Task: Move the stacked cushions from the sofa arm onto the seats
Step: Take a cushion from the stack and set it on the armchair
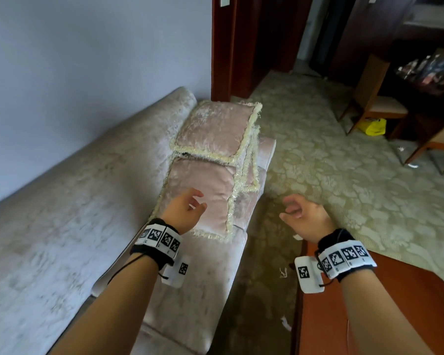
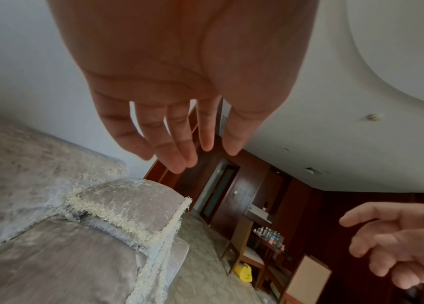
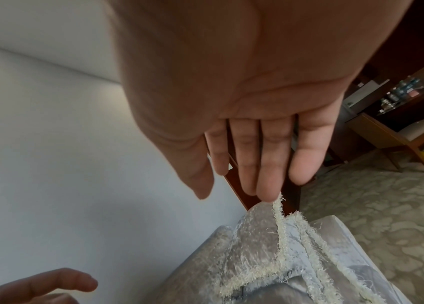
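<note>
Two pink cushions with cream fringe lie stacked at the far end of the sofa. The top cushion (image 1: 215, 126) (image 2: 133, 203) (image 3: 257, 246) overlaps the far half of the lower cushion (image 1: 203, 185) (image 2: 63, 257). My left hand (image 1: 196, 201) (image 2: 195, 156) hovers over the near part of the lower cushion, fingers relaxed and spread, holding nothing. My right hand (image 1: 287, 208) (image 3: 231, 185) hangs beside the stack over the carpet, palm inward, fingers loosely curled and empty. Neither hand plainly touches a cushion. The pale sofa (image 1: 62, 201) runs along the wall.
A red-brown wooden table (image 1: 369, 303) stands close at the lower right. Patterned carpet (image 1: 344, 175) spreads to the right, with wooden chairs (image 1: 374, 108) and a yellow bag (image 1: 372, 126) beyond. A dark wooden door frame (image 1: 223, 47) rises behind the sofa end.
</note>
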